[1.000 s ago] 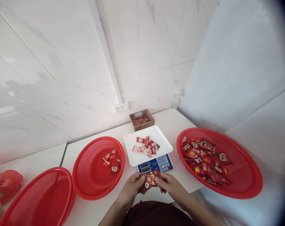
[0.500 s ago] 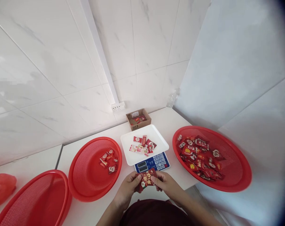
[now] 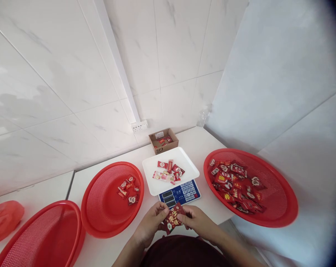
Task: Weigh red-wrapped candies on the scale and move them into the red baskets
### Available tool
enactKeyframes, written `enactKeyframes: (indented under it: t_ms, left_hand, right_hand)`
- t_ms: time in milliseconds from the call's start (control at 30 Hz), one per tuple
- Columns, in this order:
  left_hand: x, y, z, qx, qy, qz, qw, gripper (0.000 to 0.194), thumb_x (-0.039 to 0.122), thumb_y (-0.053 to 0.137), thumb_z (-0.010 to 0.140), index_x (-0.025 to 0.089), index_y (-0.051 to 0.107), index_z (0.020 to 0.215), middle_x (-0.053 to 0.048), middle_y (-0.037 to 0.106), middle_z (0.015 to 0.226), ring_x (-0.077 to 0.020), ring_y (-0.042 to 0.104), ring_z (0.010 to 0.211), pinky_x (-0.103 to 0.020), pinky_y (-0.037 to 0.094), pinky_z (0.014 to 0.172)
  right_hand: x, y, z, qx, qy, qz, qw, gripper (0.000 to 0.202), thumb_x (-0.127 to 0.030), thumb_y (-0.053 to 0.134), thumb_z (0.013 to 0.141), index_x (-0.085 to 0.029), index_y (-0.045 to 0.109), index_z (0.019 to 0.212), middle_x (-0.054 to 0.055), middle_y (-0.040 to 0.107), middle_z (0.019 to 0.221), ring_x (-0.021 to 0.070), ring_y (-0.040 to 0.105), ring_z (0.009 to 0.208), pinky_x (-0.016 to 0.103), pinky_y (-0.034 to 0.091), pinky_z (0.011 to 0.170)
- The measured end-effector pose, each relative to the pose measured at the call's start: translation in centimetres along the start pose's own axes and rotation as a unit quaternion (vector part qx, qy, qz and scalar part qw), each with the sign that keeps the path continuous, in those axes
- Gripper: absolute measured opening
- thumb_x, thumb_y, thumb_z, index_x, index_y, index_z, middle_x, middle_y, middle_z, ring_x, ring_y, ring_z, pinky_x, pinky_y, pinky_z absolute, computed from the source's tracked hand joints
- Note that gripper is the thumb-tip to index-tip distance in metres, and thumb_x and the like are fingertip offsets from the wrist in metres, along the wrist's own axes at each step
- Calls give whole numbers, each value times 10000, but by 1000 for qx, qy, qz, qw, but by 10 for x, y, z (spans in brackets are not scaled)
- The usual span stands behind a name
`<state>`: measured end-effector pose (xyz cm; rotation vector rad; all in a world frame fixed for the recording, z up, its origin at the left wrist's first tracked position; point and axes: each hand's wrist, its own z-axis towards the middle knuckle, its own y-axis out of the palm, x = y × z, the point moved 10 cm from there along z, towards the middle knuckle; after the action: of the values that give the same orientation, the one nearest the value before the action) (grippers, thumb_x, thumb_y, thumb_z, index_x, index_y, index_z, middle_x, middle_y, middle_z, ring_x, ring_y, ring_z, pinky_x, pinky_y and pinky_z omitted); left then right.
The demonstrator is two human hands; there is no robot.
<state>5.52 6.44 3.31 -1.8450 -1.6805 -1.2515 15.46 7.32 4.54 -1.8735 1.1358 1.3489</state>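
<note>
A small red packet with gold characters (image 3: 173, 218) is held between both hands just in front of my body. My left hand (image 3: 151, 224) pinches its left edge and my right hand (image 3: 197, 221) grips its right side. Just beyond the hands stands a digital scale with a blue keypad (image 3: 180, 193) and a white tray (image 3: 190, 171) bearing a few wrapped candies (image 3: 169, 171). A large red mesh basket (image 3: 279, 215) at the right holds several red candy packets (image 3: 236, 185). Another red basket (image 3: 101, 218) at the left holds a few candies (image 3: 128, 189).
A third red basket (image 3: 37, 237) sits at the lower left, with a red plastic bag (image 3: 3, 220) beside it. A small cardboard box (image 3: 163, 141) and a clear bottle (image 3: 201, 118) stand by the tiled wall, under a white socket (image 3: 139, 127). The white counter's edge runs near my body.
The packet has tilted and dropped slightly toward my body between the hands. The view has shifted, so the scene sits a little further left. Another person's hand at the lower left is gone from view.
</note>
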Motion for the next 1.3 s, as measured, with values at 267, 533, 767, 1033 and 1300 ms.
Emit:
enactKeyframes:
  t_ms: [267, 533, 767, 1033, 1300]
  left_hand:
    - [2, 16, -3, -86, 5, 56, 995, 403, 368, 730, 638, 123, 610, 935, -59, 612, 807, -143, 554, 741, -254, 387, 671]
    - [3, 17, -3, -90, 13, 72, 993, 372, 381, 716, 650, 133, 631, 915, -37, 594, 772, -131, 523, 712, -260, 388, 694]
    - [1, 15, -2, -77, 3, 63, 995, 390, 379, 723, 638, 128, 612, 916, -47, 593, 805, -128, 517, 712, -253, 381, 669]
    - [-3, 13, -2, -70, -7, 62, 996, 400, 372, 719, 644, 117, 594, 925, -45, 599, 784, -121, 522, 681, -252, 381, 645]
    - [-7, 11, 0, -71, -6, 59, 996, 422, 358, 723, 637, 112, 594, 953, -39, 605, 796, -120, 527, 698, -244, 384, 649]
  right_hand:
    - [-8, 13, 0, -53, -9, -43, 998, 251, -393, 544, 760, -157, 631, 772, -23, 551, 639, 111, 435, 593, 218, 351, 563]
    - [-6, 11, 2, -47, -5, -57, 997, 233, -360, 524, 765, -159, 637, 799, -8, 588, 688, 127, 465, 631, 217, 370, 578]
    - [-2, 9, 3, -41, -1, -80, 996, 225, -343, 512, 777, -154, 632, 795, -9, 582, 694, 127, 467, 638, 217, 362, 581]
    - [-6, 8, 3, -31, -10, -106, 994, 224, -346, 515, 775, -150, 622, 752, -9, 576, 674, 130, 462, 634, 221, 341, 581]
    - [-1, 7, 4, -30, -7, -126, 992, 246, -353, 507, 776, -143, 635, 787, -4, 602, 700, 133, 477, 646, 222, 358, 596]
